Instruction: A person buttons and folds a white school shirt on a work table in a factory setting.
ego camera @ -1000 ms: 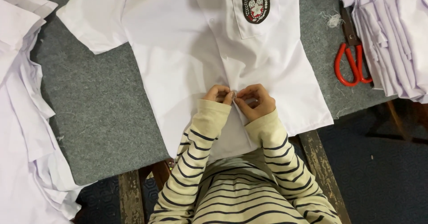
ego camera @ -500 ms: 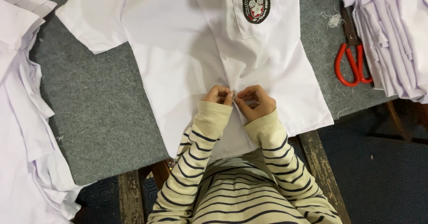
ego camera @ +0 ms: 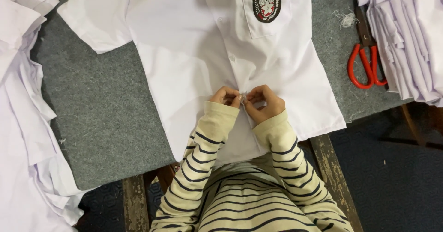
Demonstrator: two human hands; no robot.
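White shirt (ego camera: 184, 52) cloth is pinched between both hands at the front button strip, low on the garment and close to the tabletop's near edge. The left hand (ego camera: 225, 96) has its grip closed, fingertips curled down and pressing a small fold of the placket. The right hand (ego camera: 264, 102) meets it fingertip to fingertip, its grip also closed on the same spot of fabric; whatever small part lies between the fingers is too tiny to make out. Both wrists come out of cream sleeves (ego camera: 203, 153) with dark stripes, which lie over the shirt's hem.

Outward from the hands, the shirt is spread flat, front side up, with a row of small buttons running up the middle. A chest pocket carries a dark shield-shaped badge (ego camera: 266, 0) with red and white detail. One short sleeve lies spread out to the left.

Beneath it lies a grey felt-covered tabletop (ego camera: 106, 121), flecked with bits of thread. Red-handled scissors (ego camera: 367, 66) lie to the right, well apart from the hands, just beside a stack of folded white garments (ego camera: 406, 33). Another heap of white cloth (ego camera: 23, 121) runs down the left edge. A small tuft of loose thread (ego camera: 344, 19) sits above the scissors.
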